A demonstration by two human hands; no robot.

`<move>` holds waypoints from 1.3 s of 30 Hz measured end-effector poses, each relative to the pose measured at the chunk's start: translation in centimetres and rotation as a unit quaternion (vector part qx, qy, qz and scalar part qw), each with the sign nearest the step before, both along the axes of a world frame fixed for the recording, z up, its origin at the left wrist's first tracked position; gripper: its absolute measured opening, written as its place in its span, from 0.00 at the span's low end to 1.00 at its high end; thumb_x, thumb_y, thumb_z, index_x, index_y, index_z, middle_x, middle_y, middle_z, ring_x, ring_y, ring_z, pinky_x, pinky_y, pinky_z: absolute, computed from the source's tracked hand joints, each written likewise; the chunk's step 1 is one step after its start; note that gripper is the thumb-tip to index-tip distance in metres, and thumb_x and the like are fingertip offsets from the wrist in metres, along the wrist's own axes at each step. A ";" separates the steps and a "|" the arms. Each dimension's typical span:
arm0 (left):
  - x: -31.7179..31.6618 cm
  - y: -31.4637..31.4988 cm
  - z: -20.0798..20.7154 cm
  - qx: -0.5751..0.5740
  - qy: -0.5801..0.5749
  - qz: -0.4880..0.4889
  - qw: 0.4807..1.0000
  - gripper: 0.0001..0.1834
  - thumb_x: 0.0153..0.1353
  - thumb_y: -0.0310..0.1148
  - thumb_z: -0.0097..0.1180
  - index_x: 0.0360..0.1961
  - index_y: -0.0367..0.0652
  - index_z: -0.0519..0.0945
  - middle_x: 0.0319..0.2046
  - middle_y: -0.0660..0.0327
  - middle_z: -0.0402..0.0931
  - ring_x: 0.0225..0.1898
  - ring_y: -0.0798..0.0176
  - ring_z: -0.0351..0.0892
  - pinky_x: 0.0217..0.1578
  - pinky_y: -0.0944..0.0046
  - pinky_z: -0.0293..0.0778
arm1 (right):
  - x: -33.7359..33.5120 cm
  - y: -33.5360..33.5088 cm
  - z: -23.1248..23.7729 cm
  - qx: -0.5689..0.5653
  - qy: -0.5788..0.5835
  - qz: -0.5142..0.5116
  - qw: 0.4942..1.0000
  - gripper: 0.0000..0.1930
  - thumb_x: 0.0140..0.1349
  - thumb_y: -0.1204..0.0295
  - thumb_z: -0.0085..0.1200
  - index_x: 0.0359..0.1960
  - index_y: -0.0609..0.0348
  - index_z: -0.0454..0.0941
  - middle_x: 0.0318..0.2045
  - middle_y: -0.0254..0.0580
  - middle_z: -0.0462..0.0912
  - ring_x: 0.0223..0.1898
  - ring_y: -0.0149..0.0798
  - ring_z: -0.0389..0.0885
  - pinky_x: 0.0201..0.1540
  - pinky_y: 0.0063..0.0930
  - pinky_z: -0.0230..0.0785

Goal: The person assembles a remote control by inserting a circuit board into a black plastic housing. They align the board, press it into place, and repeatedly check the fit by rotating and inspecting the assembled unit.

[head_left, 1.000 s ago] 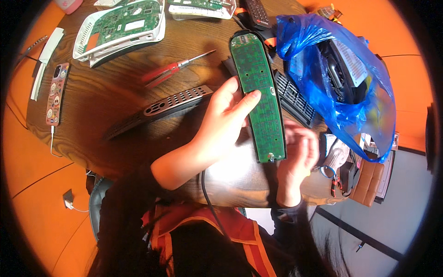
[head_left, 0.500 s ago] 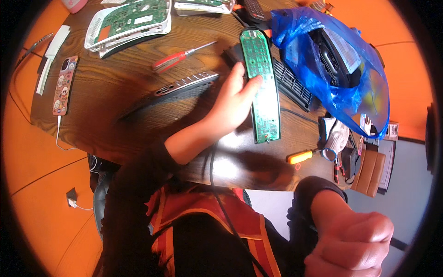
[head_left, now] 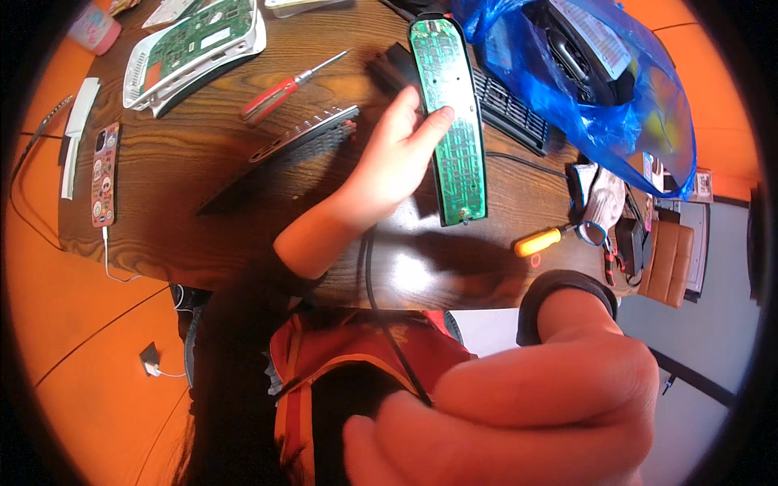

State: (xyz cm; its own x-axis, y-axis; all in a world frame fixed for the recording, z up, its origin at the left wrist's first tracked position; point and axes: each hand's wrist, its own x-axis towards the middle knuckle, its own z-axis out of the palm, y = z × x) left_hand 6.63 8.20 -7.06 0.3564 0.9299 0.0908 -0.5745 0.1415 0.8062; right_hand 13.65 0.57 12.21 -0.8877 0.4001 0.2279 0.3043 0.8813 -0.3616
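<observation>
Your wooden table (head_left: 186, 162) spreads across the view. From mid-view, at two o'clock, sits the blue plastic bag (head_left: 567, 113), a pale panel (head_left: 596, 32) inside bearing print too small to read. The white-cased board (head_left: 207, 44), at half past ten, carries a small white label, also illegible. At one o'clock, tilted above the table, is your long green circuit board (head_left: 458, 154). Your left hand (head_left: 397, 158) pinches its left edge: thumb across the face, other fingertips hidden behind. Your right hand (head_left: 519, 405), at five, has fingers curled and pressed together; you cannot tell whether they grip anything. The red-handled screwdriver (head_left: 271, 99) lies at eleven, the stickered phone (head_left: 104, 174) between nine and ten.
</observation>
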 end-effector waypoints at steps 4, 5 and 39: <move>0.1 -0.1 0.1 -0.021 -0.008 0.029 0.999 0.13 0.63 0.30 0.39 0.48 0.41 0.62 0.39 0.53 0.73 0.41 0.60 0.75 0.41 0.60 0.73 | 1.2 -1.2 -0.2 0.010 0.141 0.031 0.989 0.06 0.45 0.74 0.48 0.22 0.63 0.75 0.21 0.41 0.76 0.21 0.33 0.71 0.26 0.20 0.62; 0.0 -0.1 0.1 -0.031 -0.020 0.025 0.999 0.13 0.63 0.30 0.39 0.49 0.41 0.61 0.40 0.53 0.72 0.42 0.60 0.74 0.41 0.60 0.73 | 1.7 -1.4 -0.4 0.016 0.187 0.022 0.982 0.06 0.46 0.75 0.47 0.22 0.63 0.75 0.22 0.41 0.76 0.22 0.34 0.71 0.26 0.21 0.62; -1.1 -0.9 2.6 -0.158 0.028 -0.025 0.987 0.23 0.54 0.19 0.50 0.51 0.33 0.60 0.44 0.55 0.70 0.46 0.69 0.68 0.46 0.70 0.67 | 5.9 4.2 -15.8 -0.059 0.218 -0.403 0.887 0.21 0.49 0.80 0.48 0.48 0.68 0.69 0.40 0.56 0.76 0.39 0.47 0.78 0.40 0.29 0.70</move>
State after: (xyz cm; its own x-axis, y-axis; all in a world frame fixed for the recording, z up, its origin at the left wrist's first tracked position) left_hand 5.52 7.25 -4.45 0.3980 0.8902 -0.2215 -0.5172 0.4172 0.7473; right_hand 19.52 4.73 -3.61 -0.1399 0.9087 0.3934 0.6279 0.3886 -0.6744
